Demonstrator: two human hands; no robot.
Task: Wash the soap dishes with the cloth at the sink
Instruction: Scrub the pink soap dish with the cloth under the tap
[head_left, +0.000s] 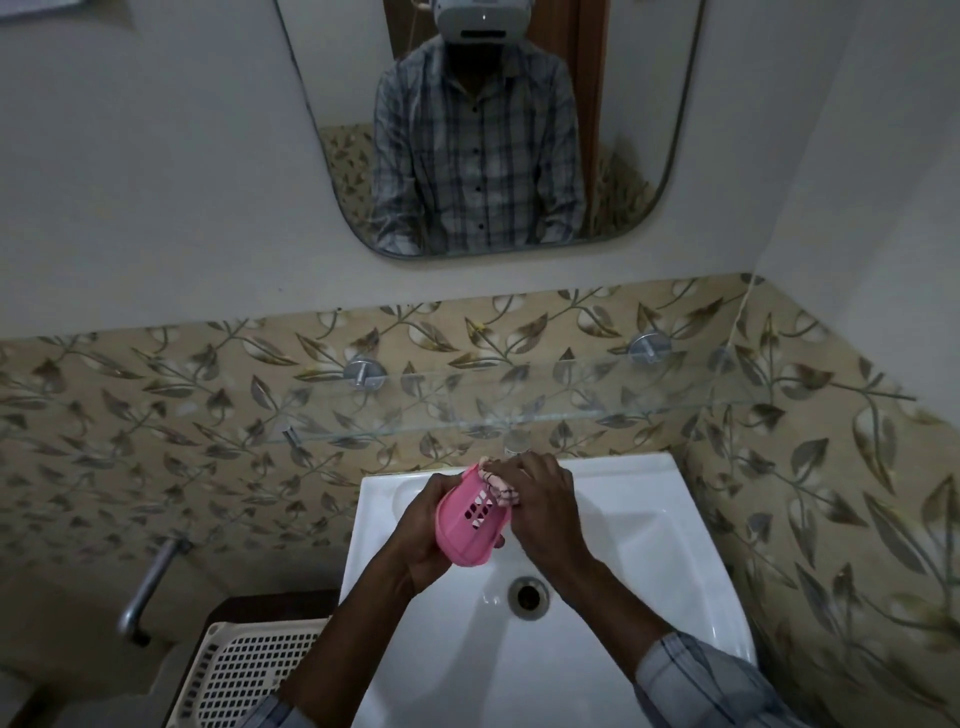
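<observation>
Over the white sink (649, 545) my left hand (421, 540) grips a pink soap dish (470, 525) with slotted holes, tilted on its side. My right hand (545, 499) holds a small checked cloth (500, 488) bunched against the dish's upper edge. Most of the cloth is hidden under my fingers. The drain (528, 596) lies below the hands.
A glass shelf (519, 410) on two metal brackets juts out above the sink, with the tap (517, 441) partly hidden behind my right hand. A white perforated basket (249, 670) sits to the sink's left, beside a metal pipe (150, 587). A mirror (488, 130) hangs above.
</observation>
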